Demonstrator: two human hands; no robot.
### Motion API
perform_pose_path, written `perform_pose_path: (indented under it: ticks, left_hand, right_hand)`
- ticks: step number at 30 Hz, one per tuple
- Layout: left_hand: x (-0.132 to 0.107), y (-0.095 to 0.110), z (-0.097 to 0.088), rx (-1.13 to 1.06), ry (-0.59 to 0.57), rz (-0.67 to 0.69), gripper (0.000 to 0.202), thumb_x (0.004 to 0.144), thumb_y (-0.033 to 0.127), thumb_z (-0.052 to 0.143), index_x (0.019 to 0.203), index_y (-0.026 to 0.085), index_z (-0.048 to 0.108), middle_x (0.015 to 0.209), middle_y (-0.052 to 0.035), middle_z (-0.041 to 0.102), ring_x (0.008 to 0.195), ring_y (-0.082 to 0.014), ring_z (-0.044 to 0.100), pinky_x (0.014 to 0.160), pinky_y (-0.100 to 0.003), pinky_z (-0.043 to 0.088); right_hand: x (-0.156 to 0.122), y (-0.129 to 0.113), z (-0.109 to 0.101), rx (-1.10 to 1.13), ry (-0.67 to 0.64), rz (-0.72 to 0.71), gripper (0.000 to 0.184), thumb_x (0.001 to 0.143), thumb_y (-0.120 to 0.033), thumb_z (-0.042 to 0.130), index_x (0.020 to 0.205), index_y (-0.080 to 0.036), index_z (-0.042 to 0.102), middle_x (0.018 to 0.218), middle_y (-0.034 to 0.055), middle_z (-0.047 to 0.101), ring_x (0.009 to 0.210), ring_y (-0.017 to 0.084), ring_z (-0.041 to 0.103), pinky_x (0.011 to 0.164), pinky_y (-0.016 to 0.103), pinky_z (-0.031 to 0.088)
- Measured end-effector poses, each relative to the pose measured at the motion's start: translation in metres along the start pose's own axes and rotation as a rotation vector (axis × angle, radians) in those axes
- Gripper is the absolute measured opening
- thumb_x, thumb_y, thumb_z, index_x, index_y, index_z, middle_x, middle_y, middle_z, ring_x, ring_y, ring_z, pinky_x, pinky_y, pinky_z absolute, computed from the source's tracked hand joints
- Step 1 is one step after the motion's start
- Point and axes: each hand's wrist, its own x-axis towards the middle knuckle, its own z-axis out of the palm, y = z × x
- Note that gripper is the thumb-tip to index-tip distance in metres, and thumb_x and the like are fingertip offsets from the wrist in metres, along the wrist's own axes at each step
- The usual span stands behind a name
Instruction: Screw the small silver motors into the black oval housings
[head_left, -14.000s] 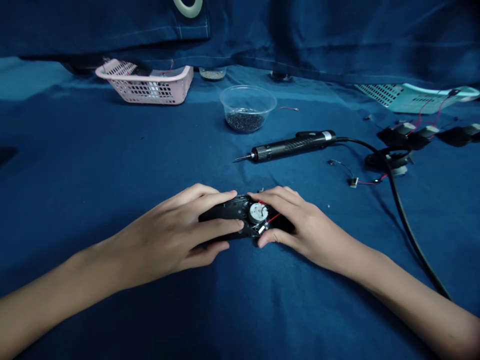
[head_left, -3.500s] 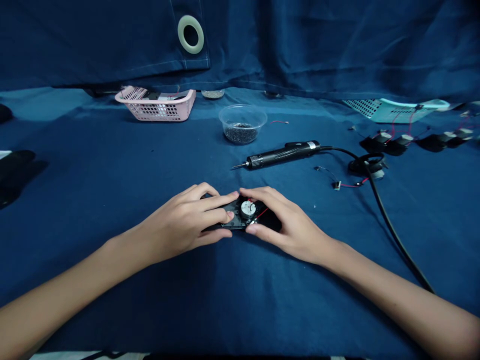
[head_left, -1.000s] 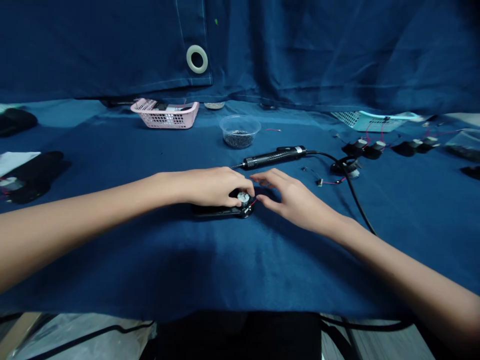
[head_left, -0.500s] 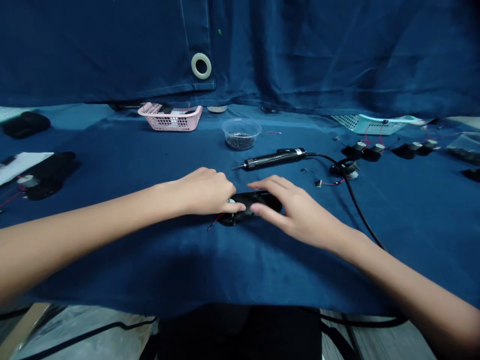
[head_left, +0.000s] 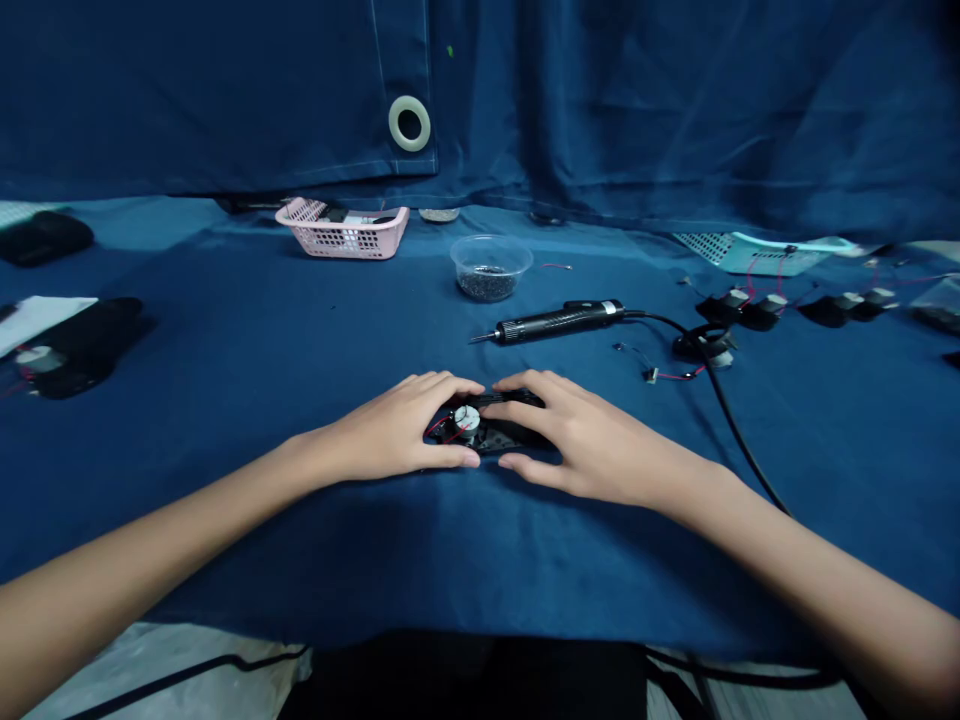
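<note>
A black plastic casing point(head_left: 510, 425) lies on the blue cloth between my hands, with a small round silver-and-white motor point(head_left: 466, 421) and thin red wires showing at its left end. My left hand point(head_left: 394, 428) holds that end, its fingers curved over the edge. My right hand point(head_left: 585, 441) grips the other end, its fingers across the top and its thumb below. Much of the casing is hidden under my fingers.
Above the hands lies a black electric screwdriver point(head_left: 559, 321) with its cord running right. A clear bowl of small black screws point(head_left: 491, 270) and a pink basket point(head_left: 343, 241) stand beyond. Wired black parts point(head_left: 742, 312) lie at right, and more black parts point(head_left: 71, 350) at left.
The casing has turned so the motor faces up again and has moved toward the middle. Both hands now grip it. The view has tilted slightly lower.
</note>
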Motion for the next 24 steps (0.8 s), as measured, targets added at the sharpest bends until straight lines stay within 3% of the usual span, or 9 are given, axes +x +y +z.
perform_pose_path:
  ticks: [10, 15, 24]
  left_hand:
    - [0.01, 0.016, 0.011, 0.114, 0.118, 0.058, 0.062, 0.09, 0.058, 0.06, 0.135, 0.017, 0.049, 0.13, -0.0092, 0.057, 0.118, -0.0265, 0.051, 0.1, -0.041, 0.038]
    - [0.012, 0.016, 0.005, 0.092, 0.025, 0.018, 0.063, 0.091, 0.062, 0.057, 0.136, 0.018, 0.048, 0.125, -0.0083, 0.058, 0.114, -0.0264, 0.053, 0.096, -0.039, 0.04]
    - [0.024, 0.038, -0.011, 0.215, -0.193, -0.076, 0.051, 0.087, 0.048, 0.068, 0.118, 0.009, 0.055, 0.119, -0.0136, 0.058, 0.112, -0.0296, 0.057, 0.096, -0.039, 0.044]
  right_hand:
    - [0.003, 0.004, -0.001, -0.015, -0.032, -0.023, 0.043, 0.096, -0.039, 0.055, 0.134, -0.019, 0.061, 0.129, 0.0141, 0.055, 0.116, 0.026, 0.058, 0.101, 0.045, 0.052]
    - [0.008, 0.0, -0.009, -0.023, -0.111, 0.006, 0.045, 0.095, -0.041, 0.056, 0.136, -0.023, 0.059, 0.124, 0.0141, 0.056, 0.112, 0.027, 0.061, 0.094, 0.048, 0.056]
    - [0.013, -0.005, -0.015, -0.074, -0.175, 0.037, 0.04, 0.093, -0.038, 0.061, 0.129, -0.022, 0.064, 0.12, 0.0139, 0.056, 0.103, 0.027, 0.064, 0.082, 0.045, 0.06]
